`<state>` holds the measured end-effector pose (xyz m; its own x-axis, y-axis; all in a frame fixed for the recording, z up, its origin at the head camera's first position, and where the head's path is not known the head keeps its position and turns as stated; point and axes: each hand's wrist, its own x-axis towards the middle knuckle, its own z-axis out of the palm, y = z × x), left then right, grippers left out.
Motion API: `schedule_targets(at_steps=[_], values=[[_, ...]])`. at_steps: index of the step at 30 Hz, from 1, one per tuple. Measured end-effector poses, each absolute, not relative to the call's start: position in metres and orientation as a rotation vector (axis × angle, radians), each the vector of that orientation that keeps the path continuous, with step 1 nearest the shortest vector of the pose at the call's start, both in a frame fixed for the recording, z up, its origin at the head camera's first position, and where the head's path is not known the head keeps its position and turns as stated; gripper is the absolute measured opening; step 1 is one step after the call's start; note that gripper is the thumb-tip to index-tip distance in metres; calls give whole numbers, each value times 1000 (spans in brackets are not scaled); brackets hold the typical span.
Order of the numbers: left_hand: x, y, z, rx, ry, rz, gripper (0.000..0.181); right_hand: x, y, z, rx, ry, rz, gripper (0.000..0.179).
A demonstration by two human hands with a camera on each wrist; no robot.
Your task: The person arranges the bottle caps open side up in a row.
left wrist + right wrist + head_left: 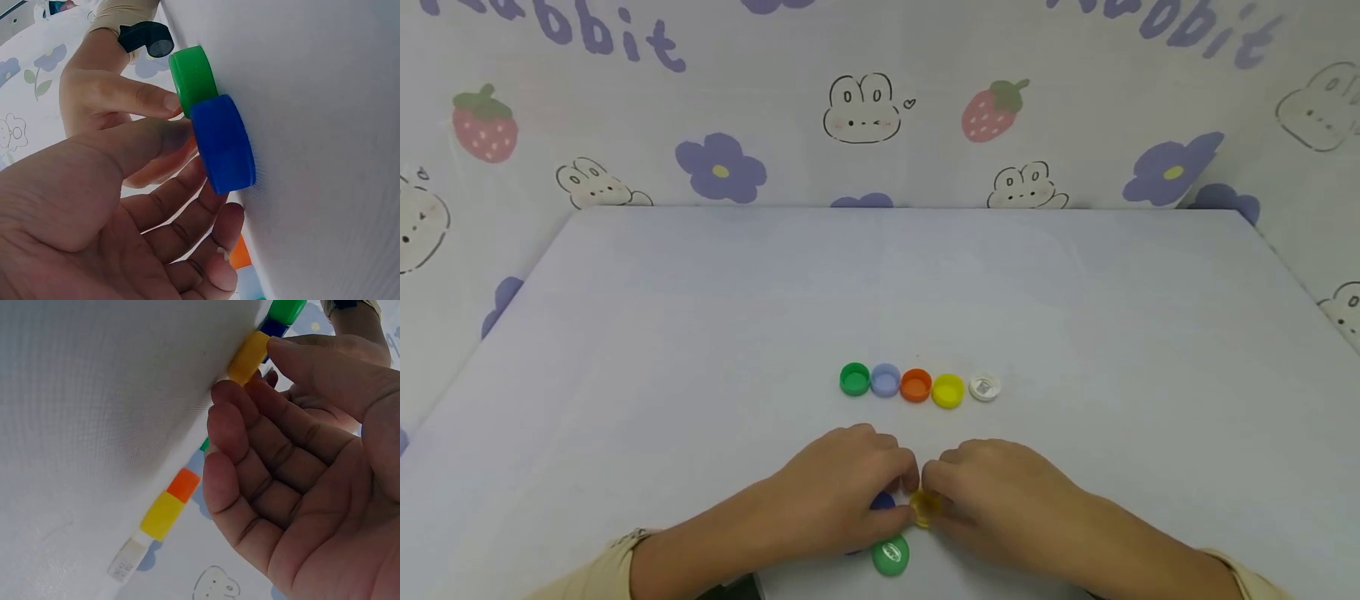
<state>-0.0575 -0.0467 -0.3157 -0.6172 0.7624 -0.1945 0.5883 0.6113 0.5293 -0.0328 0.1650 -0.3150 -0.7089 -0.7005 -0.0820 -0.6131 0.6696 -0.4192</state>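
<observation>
In the head view both hands meet over small plastic bottle caps on the white table. My right hand point(1007, 504) pinches a golden-yellow cap point(927, 508) between thumb and forefinger; its other fingers are curled. My left hand point(842, 492) has its thumb and forefinger at the left side of that same cap. Dark blue shows under the left hand; the left wrist view has a blue cap point(224, 144) there, standing before the thumb tip. A green cap point(891, 556) lies just below the left thumb. The right wrist view shows the golden-yellow cap point(249, 357) at the right thumb tip.
Beyond the hands runs a row of caps: green point(854, 379), light blue point(885, 380), orange point(916, 386), yellow point(948, 391) and white point(985, 387), the white a little apart. A dark object point(733, 588) shows at the near edge. Printed cloth point(925, 175) hangs behind the table.
</observation>
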Motion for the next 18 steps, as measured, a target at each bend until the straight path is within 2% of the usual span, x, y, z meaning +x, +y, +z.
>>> schedule_targets(at_steps=[18], values=[[-57,-49,-319,1102,2458,539,13,-37,162,-316,-980,2641,-349,19]])
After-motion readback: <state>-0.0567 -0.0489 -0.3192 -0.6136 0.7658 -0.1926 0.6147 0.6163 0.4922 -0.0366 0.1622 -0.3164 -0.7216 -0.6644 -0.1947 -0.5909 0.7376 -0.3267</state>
